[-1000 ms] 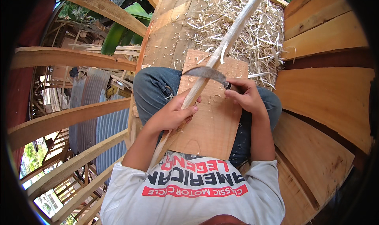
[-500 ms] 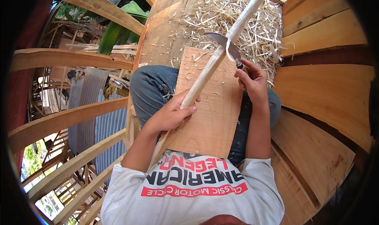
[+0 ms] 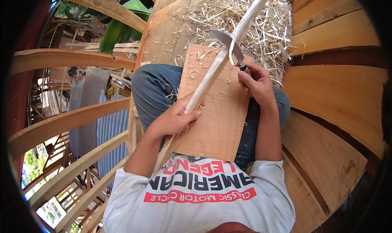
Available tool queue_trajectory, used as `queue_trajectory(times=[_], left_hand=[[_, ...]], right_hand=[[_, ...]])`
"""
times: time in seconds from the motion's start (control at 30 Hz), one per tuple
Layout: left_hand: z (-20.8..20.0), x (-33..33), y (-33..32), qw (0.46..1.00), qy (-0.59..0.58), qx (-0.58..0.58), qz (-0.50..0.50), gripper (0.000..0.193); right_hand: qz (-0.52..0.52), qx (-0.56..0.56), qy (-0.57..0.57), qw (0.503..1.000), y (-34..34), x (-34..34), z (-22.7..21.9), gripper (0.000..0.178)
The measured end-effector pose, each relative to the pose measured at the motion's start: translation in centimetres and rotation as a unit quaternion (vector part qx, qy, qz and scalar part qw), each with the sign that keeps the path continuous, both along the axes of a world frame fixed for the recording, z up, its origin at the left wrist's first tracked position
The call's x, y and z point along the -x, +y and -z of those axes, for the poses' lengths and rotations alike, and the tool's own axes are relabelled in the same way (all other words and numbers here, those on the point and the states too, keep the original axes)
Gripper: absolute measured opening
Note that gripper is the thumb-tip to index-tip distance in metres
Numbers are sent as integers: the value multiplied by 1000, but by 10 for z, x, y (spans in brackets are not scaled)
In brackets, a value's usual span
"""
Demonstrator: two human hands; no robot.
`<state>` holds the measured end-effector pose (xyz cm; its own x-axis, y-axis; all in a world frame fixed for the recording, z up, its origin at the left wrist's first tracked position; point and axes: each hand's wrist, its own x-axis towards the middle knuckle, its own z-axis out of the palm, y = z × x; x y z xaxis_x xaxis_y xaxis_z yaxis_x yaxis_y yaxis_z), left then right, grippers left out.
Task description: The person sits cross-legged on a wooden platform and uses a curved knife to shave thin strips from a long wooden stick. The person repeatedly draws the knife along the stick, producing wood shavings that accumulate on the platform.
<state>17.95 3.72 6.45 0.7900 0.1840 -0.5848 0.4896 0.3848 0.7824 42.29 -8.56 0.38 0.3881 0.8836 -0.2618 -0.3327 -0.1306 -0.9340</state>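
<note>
A long pale wooden stick [image 3: 220, 61] lies slanted across a flat wooden board [image 3: 216, 122] on my lap. My left hand [image 3: 175, 119] grips the stick's lower part against the board. My right hand [image 3: 255, 82] holds the handle of a curved knife [image 3: 228, 43], whose blade rests across the stick near the board's far edge. The stick's upper end reaches past the top of the picture.
A heap of pale wood shavings [image 3: 245, 16] covers the planks beyond the board. Broad curved wooden planks [image 3: 343, 98] rise on the right. On the left, bent wooden ribs [image 3: 69, 122] stand over corrugated metal sheets [image 3: 90, 110] and green leaves far below.
My right hand has pushed the knife up along the stick, away from me, from mid-board to the board's far edge. My left hand has kept its grip.
</note>
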Motion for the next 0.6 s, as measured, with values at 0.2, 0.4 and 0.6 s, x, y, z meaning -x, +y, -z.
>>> queue_trajectory(times=[0.2,0.4,0.6], left_hand=[[2,4,3,1000,-14,-6,-3,20],[-1,2,2,1000,-9,-7,-2,21],[0,3,0,1000,2,-22,3,22]], right_hand=[[48,-12,-8,999,4,3,-1,27],[84,-5,8,996,1,1,0,28],[95,3,5,995,2,2,0,32]])
